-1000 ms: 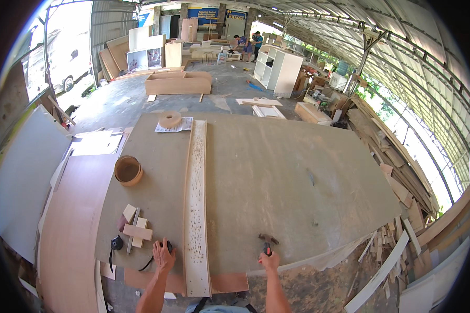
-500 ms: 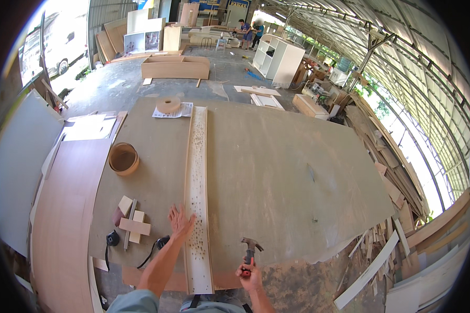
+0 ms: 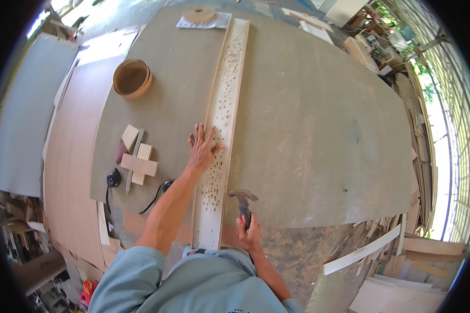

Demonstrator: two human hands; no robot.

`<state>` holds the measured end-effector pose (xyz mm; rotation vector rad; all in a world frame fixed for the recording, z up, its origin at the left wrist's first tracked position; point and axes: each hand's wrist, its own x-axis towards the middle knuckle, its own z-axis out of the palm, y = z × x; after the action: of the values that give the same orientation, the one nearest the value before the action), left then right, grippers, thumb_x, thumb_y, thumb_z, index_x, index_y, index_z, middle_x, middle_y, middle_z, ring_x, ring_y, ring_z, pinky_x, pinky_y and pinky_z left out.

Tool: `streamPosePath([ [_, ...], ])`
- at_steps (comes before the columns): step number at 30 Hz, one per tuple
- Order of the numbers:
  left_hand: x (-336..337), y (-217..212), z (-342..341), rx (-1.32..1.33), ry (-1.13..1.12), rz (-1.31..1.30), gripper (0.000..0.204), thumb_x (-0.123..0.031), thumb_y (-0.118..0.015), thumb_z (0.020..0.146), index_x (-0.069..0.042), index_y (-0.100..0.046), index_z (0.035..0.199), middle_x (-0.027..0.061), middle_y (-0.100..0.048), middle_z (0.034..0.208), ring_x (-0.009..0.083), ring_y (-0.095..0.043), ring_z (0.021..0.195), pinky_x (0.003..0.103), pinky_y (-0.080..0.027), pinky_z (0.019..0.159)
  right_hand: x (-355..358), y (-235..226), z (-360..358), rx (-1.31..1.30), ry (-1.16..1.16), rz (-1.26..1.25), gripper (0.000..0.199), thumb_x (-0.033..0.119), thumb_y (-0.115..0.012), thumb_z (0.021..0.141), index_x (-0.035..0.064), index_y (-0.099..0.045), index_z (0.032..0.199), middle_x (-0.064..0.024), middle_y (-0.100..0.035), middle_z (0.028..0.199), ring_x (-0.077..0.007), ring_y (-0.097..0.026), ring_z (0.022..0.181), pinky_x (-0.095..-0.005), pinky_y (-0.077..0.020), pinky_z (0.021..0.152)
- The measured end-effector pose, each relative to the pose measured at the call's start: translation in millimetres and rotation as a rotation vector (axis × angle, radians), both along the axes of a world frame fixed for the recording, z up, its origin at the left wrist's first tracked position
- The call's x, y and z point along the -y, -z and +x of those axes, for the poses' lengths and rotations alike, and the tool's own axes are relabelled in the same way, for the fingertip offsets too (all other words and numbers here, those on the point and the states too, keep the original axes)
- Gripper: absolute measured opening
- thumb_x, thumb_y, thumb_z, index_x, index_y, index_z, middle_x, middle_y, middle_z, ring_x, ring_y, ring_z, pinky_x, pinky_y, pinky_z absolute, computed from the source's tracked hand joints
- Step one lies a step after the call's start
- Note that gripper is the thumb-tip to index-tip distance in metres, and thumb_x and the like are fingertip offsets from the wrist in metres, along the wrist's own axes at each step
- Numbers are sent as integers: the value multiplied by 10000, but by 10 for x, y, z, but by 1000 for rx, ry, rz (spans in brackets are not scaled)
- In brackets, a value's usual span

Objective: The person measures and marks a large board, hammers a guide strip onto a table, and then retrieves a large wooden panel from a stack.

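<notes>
A long, narrow white board [image 3: 211, 180] with raised edges and many small dark specks lies lengthwise in front of me. My left hand [image 3: 203, 148] rests over its left edge, fingers spread, holding nothing. On the right, my right hand [image 3: 250, 235] is closed round the handle of a claw hammer [image 3: 244, 201]. The hammer's metal head points away from me, beside the board's right edge and apart from it. Left of my left hand sit several small wood blocks [image 3: 139, 164] with a thin grey strip among them.
The board lies on a big brown worktable [image 3: 308, 130]. Toward the left are a coiled wood-coloured strip [image 3: 132, 78], a black tape measure [image 3: 113, 178] and another partly hidden by my forearm. A tape roll [image 3: 198, 14] sits on paper at the far end. Offcuts [image 3: 365, 250] lie at right.
The view has tilted down toward me, showing more of my shirt. My left hand has shifted slightly forward and farther onto the board. The hammer stays in my right hand, closer to the board.
</notes>
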<state>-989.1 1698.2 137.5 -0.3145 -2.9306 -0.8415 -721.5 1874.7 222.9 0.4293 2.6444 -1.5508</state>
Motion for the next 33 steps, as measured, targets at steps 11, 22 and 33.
streamPosePath([
  [11, -5, 13, 1, 51, -3, 77, 757, -550, -593, 933, -178, -373, 1554, 229, -201, 1637, 392, -120, 1539, 554, -79, 1218, 22, -37, -618, -178, -383, 96, 361, 220, -688, 936, -11, -547, 1176, -154, -665, 768, -359, -664, 638, -429, -520, 579],
  [22, -5, 64, -13, 27, -12, 60, 738, -558, -560, 952, -200, -359, 1566, 222, -209, 1639, 379, -129, 1539, 552, -75, 1214, 242, 34, -545, -165, -577, 405, 257, 190, -690, 908, -7, -596, 1043, -133, -620, 745, -330, -609, 579, -405, -472, 524],
  [33, -26, 36, -40, -6, -20, 52, 731, -516, -597, 947, -191, -370, 1561, 220, -222, 1636, 384, -157, 1533, 555, -89, 1208, 313, 70, -487, 170, -572, 413, 308, 266, -642, 949, 4, -579, 1097, -202, -664, 737, -396, -684, 659, -474, -512, 556],
])
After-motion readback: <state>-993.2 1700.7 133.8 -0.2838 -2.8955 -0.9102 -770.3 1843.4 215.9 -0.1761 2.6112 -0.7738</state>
